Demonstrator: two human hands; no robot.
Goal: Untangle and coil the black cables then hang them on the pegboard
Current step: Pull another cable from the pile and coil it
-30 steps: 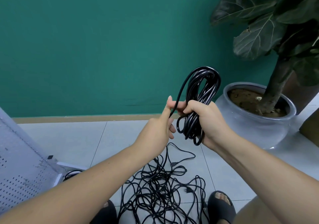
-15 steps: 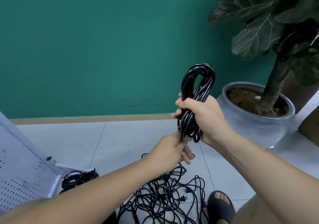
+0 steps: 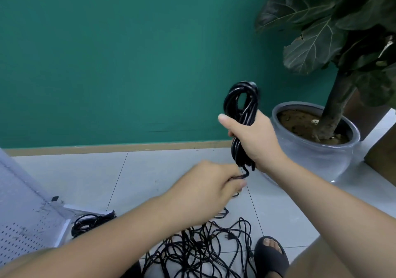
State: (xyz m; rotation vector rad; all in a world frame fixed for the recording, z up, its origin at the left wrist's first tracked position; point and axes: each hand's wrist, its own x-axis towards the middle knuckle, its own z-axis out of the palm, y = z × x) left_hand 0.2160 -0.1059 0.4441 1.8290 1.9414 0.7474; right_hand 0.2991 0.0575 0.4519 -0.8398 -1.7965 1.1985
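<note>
Black coil (image 3: 241, 106) gripped in right hand (image 3: 256, 142), its tail (image 3: 246, 173) pinched in left hand (image 3: 212, 184).

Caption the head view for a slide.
Right hand grips a coiled black cable while left hand pinches its loose end above tangled cables on the floor.

Left of the coil (image 3: 241, 106) the air in front of the green wall (image 3: 107, 63) is open, and bare floor tiles (image 3: 167, 170) run from the pegboard (image 3: 25, 220) to the plant pot (image 3: 321, 160). The pot and the big leaves (image 3: 310, 48) above it crowd the right side, near the right hand (image 3: 257, 142). A tangle of cables (image 3: 203, 254) covers the floor between a small bundle (image 3: 90, 224) beside the pegboard and a sandalled foot (image 3: 271, 254).
</note>
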